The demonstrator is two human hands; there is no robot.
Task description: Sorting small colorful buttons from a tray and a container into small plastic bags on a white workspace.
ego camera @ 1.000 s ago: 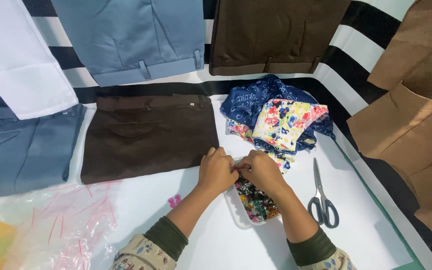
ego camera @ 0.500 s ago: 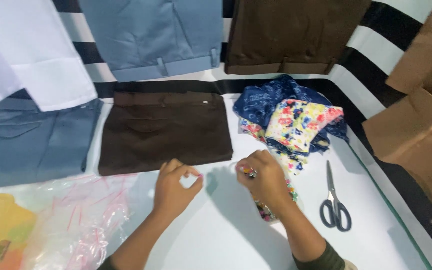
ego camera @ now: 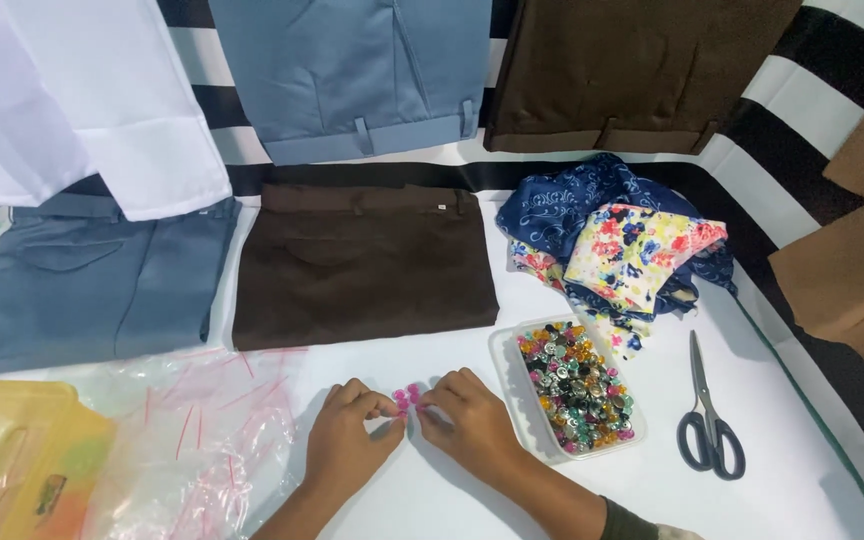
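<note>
Together, both hands, left hand and right hand, pinching small round pink buttons.

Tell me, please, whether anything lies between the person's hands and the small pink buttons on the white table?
Nothing visible does. The left hand and right hand meet at the pink buttons, fingertips touching them on the white table. The clear tray of mixed buttons sits off to the right and the plastic bags to the left, both clear of the fingers.
</note>
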